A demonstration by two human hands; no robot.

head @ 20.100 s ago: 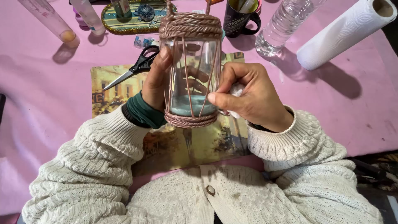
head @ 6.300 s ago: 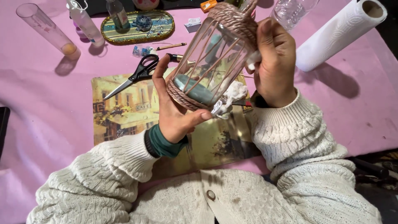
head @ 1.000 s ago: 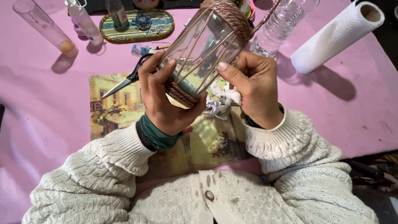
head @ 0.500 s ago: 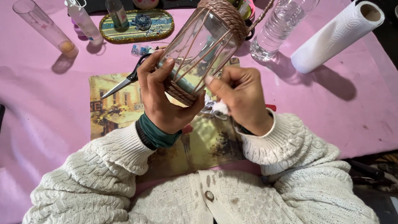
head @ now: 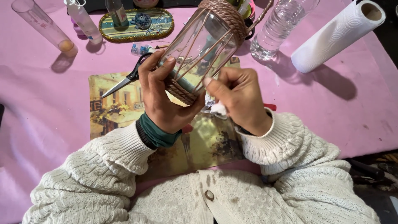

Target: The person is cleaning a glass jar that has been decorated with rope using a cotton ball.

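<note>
Cord-wrapped glass jar [head: 203,45] tilted in my left hand [head: 163,97], gripping base; right hand [head: 238,97] pinches white wad [head: 218,108] w/ fingertips at base cord.

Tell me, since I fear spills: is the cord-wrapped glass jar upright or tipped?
Tipped. The left hand holds the glass jar slanted, its base toward the person and its cord-wrapped neck pointing up and away.

We see a pink cloth [head: 49,124] covering the table, with a painted street-scene placemat [head: 112,108] lying on it. Black-handled steel scissors [head: 124,81] rest across the placemat's upper edge. At the far left lies a clear plastic tube [head: 41,29], tilted, and near it a small clear bottle [head: 85,23]. Beyond them sits an oval gold-rimmed tray [head: 161,27]. To the right stand a clear plastic water bottle [head: 282,25] and a white paper towel roll [head: 338,35] lying on its side.
</note>
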